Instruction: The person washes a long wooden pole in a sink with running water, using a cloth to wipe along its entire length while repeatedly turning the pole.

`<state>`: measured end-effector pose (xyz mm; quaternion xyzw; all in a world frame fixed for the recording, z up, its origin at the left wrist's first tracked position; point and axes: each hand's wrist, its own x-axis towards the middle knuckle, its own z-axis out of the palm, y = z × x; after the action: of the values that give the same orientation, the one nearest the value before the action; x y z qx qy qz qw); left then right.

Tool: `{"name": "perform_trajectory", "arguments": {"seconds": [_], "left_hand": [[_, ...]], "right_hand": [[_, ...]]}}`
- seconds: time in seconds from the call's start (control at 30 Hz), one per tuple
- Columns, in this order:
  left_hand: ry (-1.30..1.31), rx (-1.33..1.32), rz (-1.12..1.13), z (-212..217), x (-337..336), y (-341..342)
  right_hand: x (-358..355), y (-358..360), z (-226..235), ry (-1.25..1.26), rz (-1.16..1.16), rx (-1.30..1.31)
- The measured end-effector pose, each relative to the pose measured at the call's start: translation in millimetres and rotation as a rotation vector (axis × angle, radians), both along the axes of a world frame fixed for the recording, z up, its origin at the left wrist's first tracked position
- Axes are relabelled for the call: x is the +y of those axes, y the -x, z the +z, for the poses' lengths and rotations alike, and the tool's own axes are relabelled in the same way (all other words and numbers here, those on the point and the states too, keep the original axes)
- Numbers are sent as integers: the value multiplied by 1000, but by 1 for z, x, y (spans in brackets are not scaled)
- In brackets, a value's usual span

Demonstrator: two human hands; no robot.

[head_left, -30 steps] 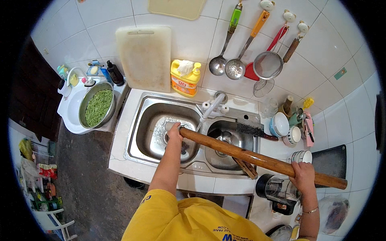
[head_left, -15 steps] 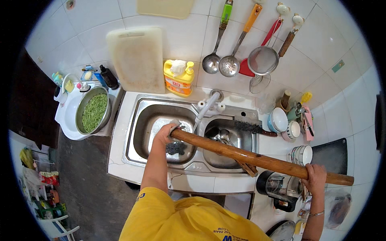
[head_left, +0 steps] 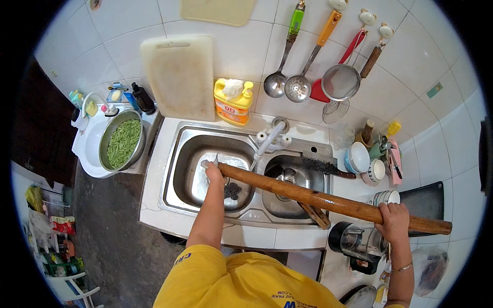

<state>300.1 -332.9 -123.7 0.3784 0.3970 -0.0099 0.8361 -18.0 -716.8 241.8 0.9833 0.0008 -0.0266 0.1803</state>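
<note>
A long, thick wooden rolling pin lies aslant over the double sink, its right end reaching past the bowls. My right hand is wrapped round it near that end. At the left end, above the left basin, my left hand is closed on a pale cloth against the wood; its fingers are partly hidden. Below, a dark mesh-like lump sits in the left basin. Metal utensils rest in the right basin, where a wooden piece leans over the front rim.
The white faucet rises behind the pin. A cleaver lies across the right basin's back corner. Bowls and a blender jug stand to the right. A yellow detergent jug is at the wall; a pot of green beans sits far left.
My left hand has shifted slightly to the right, and the cloth now sticks out at the pin's left end. My right hand has slid a little left along the pin.
</note>
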Motion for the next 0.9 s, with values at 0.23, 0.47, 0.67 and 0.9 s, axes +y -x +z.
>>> {"name": "perform_trajectory", "arguments": {"seconds": [0.23, 0.47, 0.67, 0.9], "left_hand": [[640, -372, -358, 2, 73, 25], [491, -114, -173, 47, 63, 18], [300, -158, -126, 13, 37, 14], [97, -281, -283, 11, -88, 43]], "right_hand": [[-1, -3, 1, -31, 39, -29], [-7, 2, -25, -65, 83, -80], [3, -3, -25, -110, 33, -52], [32, -28, -54, -114, -34, -43]]}}
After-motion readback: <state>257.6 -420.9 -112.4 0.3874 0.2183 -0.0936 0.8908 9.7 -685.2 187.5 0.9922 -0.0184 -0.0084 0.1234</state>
